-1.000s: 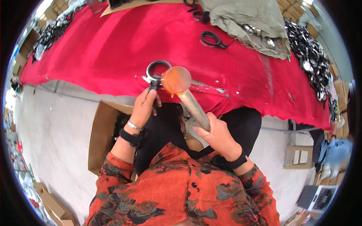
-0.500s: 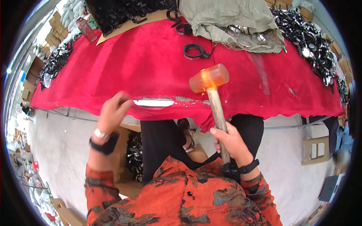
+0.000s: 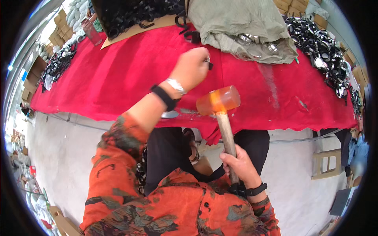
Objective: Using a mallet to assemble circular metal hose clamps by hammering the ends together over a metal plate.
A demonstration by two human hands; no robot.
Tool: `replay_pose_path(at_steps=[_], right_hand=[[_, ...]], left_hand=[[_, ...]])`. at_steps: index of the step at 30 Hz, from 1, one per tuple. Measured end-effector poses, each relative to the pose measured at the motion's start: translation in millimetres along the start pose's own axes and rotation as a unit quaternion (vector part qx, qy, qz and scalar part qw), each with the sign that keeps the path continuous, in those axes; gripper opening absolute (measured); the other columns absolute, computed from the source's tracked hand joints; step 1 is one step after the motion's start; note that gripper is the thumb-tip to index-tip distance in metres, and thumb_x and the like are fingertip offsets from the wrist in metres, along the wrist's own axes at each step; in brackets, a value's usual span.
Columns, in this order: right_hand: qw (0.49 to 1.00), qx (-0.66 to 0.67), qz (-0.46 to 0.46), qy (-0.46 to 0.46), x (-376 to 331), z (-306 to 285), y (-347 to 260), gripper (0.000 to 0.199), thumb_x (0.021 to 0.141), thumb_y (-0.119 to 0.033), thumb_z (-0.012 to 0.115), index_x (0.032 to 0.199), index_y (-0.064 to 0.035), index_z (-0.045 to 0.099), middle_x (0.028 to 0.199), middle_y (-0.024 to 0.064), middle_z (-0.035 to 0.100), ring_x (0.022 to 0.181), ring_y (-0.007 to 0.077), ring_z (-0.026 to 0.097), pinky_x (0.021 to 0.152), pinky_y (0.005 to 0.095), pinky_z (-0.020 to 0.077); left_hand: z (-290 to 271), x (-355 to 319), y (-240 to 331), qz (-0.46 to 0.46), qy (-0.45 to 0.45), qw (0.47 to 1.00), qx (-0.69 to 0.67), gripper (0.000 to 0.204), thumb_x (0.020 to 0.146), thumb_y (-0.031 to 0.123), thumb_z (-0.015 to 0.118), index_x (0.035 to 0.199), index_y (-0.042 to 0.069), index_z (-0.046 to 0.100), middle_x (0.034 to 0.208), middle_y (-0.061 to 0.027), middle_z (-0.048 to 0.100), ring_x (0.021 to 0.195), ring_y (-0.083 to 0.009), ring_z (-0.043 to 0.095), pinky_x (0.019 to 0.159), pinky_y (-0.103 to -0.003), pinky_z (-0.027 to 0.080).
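Note:
My left hand (image 3: 189, 70) reaches out over the red cloth-covered table (image 3: 130, 67), its fingers closed round a black ring-shaped clamp (image 3: 210, 65). Most of that clamp is hidden by the hand; only a dark piece and a shiny bit show at the fingertips. In my right hand (image 3: 243, 167), near my lap, is a mallet (image 3: 219, 100) with an amber, see-through head and a wooden handle. The mallet's head is raised, over the near part of the table. Partly covered by my left forearm, a pale metal strip (image 3: 170, 114) shows at the table's near edge.
Two dark rings (image 3: 192, 37) lie at the back beside a grey-green sack (image 3: 240, 27) of shiny metal rings. A dark box (image 3: 138, 15) of black parts stands back left. Heaps of black clamps (image 3: 323, 51) cover both table ends. A stool (image 3: 327, 163) is on the floor at right.
My left hand has moved from the near edge forward and right, and has closed on the black ring clamp that lay on the cloth. The mallet in my right hand is slightly lower.

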State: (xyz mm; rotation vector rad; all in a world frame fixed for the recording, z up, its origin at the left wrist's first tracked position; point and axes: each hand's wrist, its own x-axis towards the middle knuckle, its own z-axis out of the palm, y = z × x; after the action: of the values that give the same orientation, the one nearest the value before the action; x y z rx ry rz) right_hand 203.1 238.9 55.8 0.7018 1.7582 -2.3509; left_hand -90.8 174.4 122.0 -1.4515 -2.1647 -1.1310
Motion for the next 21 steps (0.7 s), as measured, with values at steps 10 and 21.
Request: replay_pose_path(at_steps=[10, 21], right_hand=[[0.992, -0.121, -0.039, -0.019, 20.4, 37.1, -19.4, 0.031, 0.085, -0.023, 0.067, 0.1, 0.0009, 0.054, 0.062, -0.0012, 0.049, 0.049, 0.0058, 0.047, 0.044, 0.0226, 0.0398], [0.944, -0.241, -0.212, 0.076, 8.7, 80.2, -56.1, 0.028, 0.08, -0.016, 0.071, 0.092, 0.0007, 0.053, 0.065, 0.0028, 0.054, 0.055, 0.0085, 0.049, 0.051, 0.0257, 0.0421]], left_hand=[[-97.3, -211.9, 8.6, -0.408, 0.068, 0.775, -0.478, 0.017, 0.093, 0.005, 0.046, 0.107, 0.001, 0.054, 0.092, -0.0078, 0.061, 0.082, -0.0162, 0.061, 0.068, -0.03, 0.054], [-69.3, -243.5, -12.3, -0.397, 0.086, 0.828, -0.386, 0.022, 0.098, 0.026, 0.048, 0.09, 0.006, 0.054, 0.078, -0.0001, 0.056, 0.07, -0.0074, 0.054, 0.06, -0.023, 0.046]])
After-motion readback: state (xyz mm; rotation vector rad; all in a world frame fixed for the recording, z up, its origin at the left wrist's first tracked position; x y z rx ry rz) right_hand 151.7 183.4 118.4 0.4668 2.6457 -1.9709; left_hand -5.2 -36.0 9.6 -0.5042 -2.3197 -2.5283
